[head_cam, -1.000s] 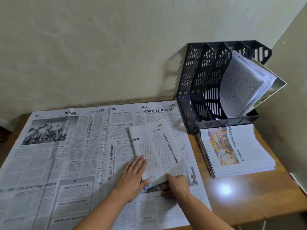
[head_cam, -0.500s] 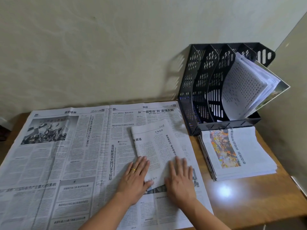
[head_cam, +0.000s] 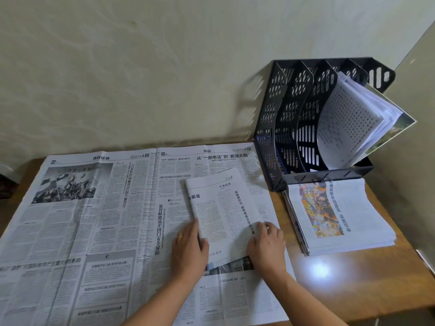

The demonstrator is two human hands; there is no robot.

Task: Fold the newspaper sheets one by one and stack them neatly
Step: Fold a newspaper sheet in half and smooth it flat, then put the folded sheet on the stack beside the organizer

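Observation:
A folded newspaper sheet (head_cam: 221,212) lies on top of a large open newspaper sheet (head_cam: 94,220) that covers most of the wooden desk (head_cam: 353,278). My left hand (head_cam: 188,251) holds the folded sheet's left edge, its thumb lying on the paper. At the right edge, my right hand (head_cam: 268,245) curls its fingers over the paper. A stack of folded newspapers (head_cam: 336,215) sits to the right on the desk, apart from both hands.
A black perforated file rack (head_cam: 289,128) stands at the back right against the wall, with loose printed papers (head_cam: 353,121) leaning out of its right slot. A side wall closes in at the far right. Bright light glares on the desk near the stack.
Both hands lay flat on the folded sheet's near end. They have slid apart to its left and right edges, and the right hand's fingers have curled.

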